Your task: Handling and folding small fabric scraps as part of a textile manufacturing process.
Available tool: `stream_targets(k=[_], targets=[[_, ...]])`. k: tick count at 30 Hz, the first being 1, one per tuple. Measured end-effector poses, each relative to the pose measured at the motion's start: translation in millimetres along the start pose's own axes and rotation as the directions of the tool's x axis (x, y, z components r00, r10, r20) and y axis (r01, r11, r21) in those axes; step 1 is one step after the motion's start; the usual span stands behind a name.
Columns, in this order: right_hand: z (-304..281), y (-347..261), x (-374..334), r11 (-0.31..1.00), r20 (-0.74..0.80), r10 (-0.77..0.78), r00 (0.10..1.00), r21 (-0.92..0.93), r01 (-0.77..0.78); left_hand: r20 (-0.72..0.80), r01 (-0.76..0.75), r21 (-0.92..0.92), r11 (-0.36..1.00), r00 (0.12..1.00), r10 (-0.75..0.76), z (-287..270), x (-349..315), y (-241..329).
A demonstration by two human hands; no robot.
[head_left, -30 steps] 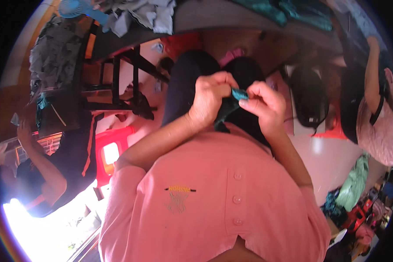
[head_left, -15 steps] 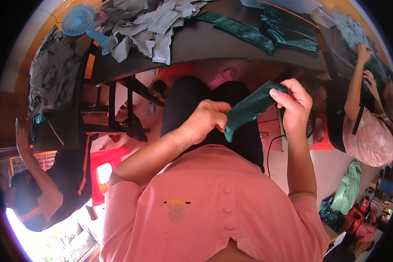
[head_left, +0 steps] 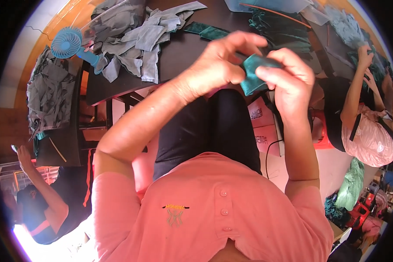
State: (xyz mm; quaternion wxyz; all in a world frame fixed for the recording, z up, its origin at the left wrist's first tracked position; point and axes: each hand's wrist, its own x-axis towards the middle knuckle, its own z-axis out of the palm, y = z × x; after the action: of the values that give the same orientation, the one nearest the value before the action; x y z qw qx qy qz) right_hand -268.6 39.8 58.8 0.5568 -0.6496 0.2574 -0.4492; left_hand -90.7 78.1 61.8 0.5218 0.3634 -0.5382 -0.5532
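One dark worktop [head_left: 179,54] spreads before me, grey strips [head_left: 148,39] heaped at its left. Near its front edge, my left hand [head_left: 216,65] curves, index finger raised; whether it grips, I cannot tell. My right hand [head_left: 290,83] pinches a green cloth [head_left: 250,75], which sits between both hands.

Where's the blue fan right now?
Upper left of the head view: the fan is just left of the grey strips on the dark table, above another grey pile.
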Motion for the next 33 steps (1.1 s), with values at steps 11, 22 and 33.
stream_targets(k=[11,22,33], targets=[[-21.6,56.7,27.6,0.555,-0.309,-0.415,0.856,-0.832,-0.031,-0.019,0.002,0.998,0.059,0.955,0.294,-57.0,48.3,-22.6],[15.4,87.0,79.1,0.105,0.256,-0.250,0.934,-0.951,0.289,0.028,-0.140,0.982,0.124,0.764,0.644,-100.5,42.7,-39.5],[25.1,91.8,81.8,0.342,0.335,-0.384,0.861,-0.814,0.469,-0.302,0.373,0.918,-0.134,0.877,0.373,-240.3,109.6,-44.9]])
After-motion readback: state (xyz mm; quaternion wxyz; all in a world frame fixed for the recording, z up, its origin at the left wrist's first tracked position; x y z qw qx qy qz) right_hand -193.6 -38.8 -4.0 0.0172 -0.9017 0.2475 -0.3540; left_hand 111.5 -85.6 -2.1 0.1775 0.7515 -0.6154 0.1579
